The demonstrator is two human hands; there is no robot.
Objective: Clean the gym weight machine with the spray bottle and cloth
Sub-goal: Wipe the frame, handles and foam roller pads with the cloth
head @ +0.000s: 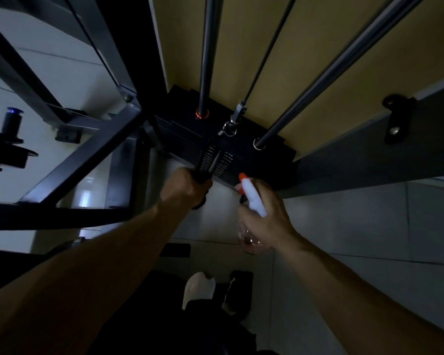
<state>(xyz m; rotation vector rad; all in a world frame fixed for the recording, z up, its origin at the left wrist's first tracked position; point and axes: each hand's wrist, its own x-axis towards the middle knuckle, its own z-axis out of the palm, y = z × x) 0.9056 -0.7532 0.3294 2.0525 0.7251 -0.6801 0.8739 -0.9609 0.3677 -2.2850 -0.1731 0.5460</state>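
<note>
Pale tiled floor (356,226) fills the lower right, w/ a yellowish wall (305,47) behind the machine at top. The dark grey machine frame (82,155) crosses the left side in slanted bars. At centre, seen from above, sits the black weight stack (185,129) against the wall's foot. Two steel guide rods run up out of its top: one near the stack's left end (207,47), one near its right end (344,57). Btwn them a thin cable (269,47) comes down to a metal clip (237,114) at mid-top of the stack. A strip of white number labels (210,160) runs down the stack's front face.

Both bare forearms reach in from the bottom edge. The left hand (187,188) is clenched around a dark cloth (200,203), knuckles up, at the lower front edge of the stack just under the label strip; the cloth is too dark to make out in detail. The right hand (269,216) grips the spray bottle (253,198) by its neck, just beside the left hand and near the stack's front. White spray head, orange nozzle pointing at the stack, clear body hanging below the palm.

Below on the floor: a white shoe (199,288). Far left: a small dark cylinder w/ a blue-lit top (12,119).
</note>
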